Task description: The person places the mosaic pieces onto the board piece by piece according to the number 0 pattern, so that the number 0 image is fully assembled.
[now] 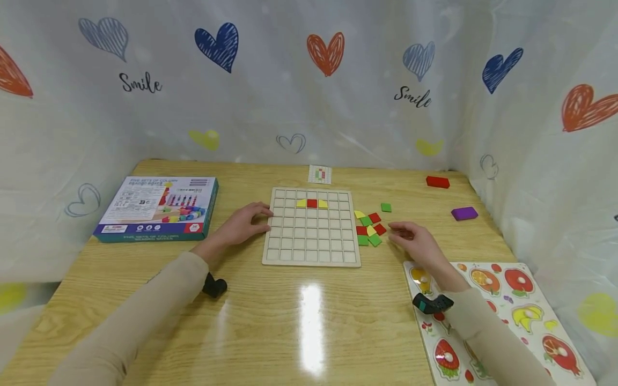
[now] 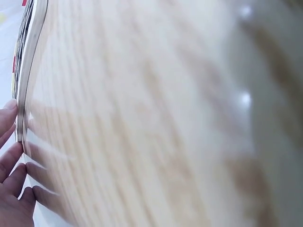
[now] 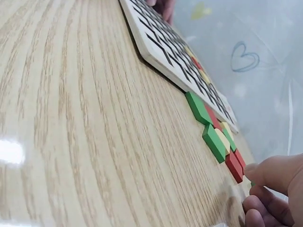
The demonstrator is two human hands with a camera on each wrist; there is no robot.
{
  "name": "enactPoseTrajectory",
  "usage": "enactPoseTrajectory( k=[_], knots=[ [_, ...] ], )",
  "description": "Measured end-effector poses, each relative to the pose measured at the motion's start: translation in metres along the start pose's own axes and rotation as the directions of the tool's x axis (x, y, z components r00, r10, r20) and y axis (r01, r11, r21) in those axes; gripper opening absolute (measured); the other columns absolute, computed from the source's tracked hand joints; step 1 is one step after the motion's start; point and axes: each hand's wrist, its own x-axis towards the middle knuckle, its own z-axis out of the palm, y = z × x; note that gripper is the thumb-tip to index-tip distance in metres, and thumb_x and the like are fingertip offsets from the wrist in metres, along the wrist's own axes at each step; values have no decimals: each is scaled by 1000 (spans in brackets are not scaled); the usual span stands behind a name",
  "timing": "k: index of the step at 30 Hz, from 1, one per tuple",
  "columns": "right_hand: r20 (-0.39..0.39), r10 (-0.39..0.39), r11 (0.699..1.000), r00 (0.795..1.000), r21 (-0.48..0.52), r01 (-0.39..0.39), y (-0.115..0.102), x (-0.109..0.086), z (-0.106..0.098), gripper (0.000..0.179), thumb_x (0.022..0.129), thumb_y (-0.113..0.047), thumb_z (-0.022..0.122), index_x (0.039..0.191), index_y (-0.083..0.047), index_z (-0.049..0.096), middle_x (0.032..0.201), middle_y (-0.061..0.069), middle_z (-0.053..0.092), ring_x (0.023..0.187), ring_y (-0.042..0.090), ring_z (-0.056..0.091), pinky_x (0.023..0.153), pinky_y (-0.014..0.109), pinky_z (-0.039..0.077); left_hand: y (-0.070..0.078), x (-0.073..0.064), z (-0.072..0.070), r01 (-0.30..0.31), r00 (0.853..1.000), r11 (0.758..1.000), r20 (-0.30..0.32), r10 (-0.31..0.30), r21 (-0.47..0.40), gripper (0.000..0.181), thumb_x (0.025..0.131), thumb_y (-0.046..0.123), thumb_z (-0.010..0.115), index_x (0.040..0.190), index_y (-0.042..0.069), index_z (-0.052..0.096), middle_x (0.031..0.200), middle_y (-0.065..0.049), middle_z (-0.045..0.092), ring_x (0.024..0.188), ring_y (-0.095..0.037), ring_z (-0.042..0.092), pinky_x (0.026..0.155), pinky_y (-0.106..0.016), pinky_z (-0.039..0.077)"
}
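A blue box [image 1: 156, 209] lies flat at the far left, its top printed with beads and rods; what it contains is hidden. Next, the left hand [image 1: 248, 222] has its fingers loosely bent and slightly apart, tips touching the left edge of a wooden board [image 1: 311, 236]; in the left wrist view this hand is cut off and the table [image 1: 270, 316] beyond it is blurred. The board lies flat mid-table, divided into small square compartments; in the second row from the far side, the middle one holds a red tile [image 1: 312, 203], with a yellow tile on either side. A card [image 1: 320, 174] lies beyond the board, its pattern too small to read fully. Loose red, green and yellow tiles [image 1: 374, 240] crowd the board's right edge, a lone green one [image 1: 385, 207] farther off. Just beside them is the right hand [image 1: 414, 242], fingers bent, thumb and fingertips slightly apart. Farther right sit a red block [image 1: 438, 182], a purple block [image 1: 464, 214] and a fruit puzzle [image 1: 535, 333] holding knobbed pieces, partly hidden by the forearm and cut off at the bottom.
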Motion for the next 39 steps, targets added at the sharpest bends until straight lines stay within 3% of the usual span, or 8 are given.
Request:
enactPoseTrajectory(
  k=[8, 15, 23, 29, 34, 39],
  knots=[
    [-3, -59, 992, 998, -111, 58, -6, 15, 6, 40, 95, -18, 65, 131, -2, 59, 122, 17, 61, 109, 31, 58, 95, 47, 47, 0, -1, -1, -3, 1000, 1000, 0, 3, 3, 38, 94, 20, 67, 129, 6, 61, 149, -16, 42, 143, -36, 28, 116, -52, 22],
    [7, -118, 974, 993, -196, 117, -7, 21, 11, 36, 92, -16, 69, 126, -2, 64, 118, 17, 60, 103, 30, 59, 91, 47, 49, 0, 0, 0, -5, 1000, 1000, 0, 5, 8, 38, 95, 21, 67, 129, 6, 61, 149, -16, 42, 143, -36, 28, 116, -53, 22],
    [14, -178, 954, 984, -242, 176, -8, 14, 2, 33, 92, -7, 66, 124, 2, 64, 114, 20, 61, 100, 32, 60, 88, 48, 49, 1, -1, 0, 0, 1000, 1000, 3, 0, 2, 38, 95, 20, 67, 129, 7, 61, 149, -15, 42, 143, -34, 27, 117, -52, 22],
    [29, -110, 973, 994, -200, 113, -3, 12, -6, 34, 94, -1, 59, 128, -1, 62, 120, 20, 58, 105, 33, 57, 93, 49, 47, -1, -1, 0, -2, 1000, 1000, 5, 2, 11, 38, 94, 21, 67, 129, 6, 61, 149, -15, 42, 143, -34, 28, 116, -51, 23],
    [42, -35, 988, 999, -146, 41, -1, 13, -7, 38, 95, -7, 61, 132, -3, 59, 125, 19, 54, 111, 33, 53, 97, 50, 44, 0, -2, -1, -6, 1000, 1000, 4, 6, 19, 38, 94, 21, 67, 129, 6, 61, 149, -15, 42, 143, -35, 29, 116, -51, 23],
    [31, -57, 983, 998, -174, 61, 0, 15, -6, 36, 94, -14, 66, 129, -2, 62, 122, 18, 56, 107, 32, 54, 94, 48, 44, 0, -1, -1, -7, 1000, 1000, 1, 7, 23, 38, 95, 21, 67, 129, 6, 61, 149, -16, 42, 142, -35, 30, 116, -52, 24]
  ],
)
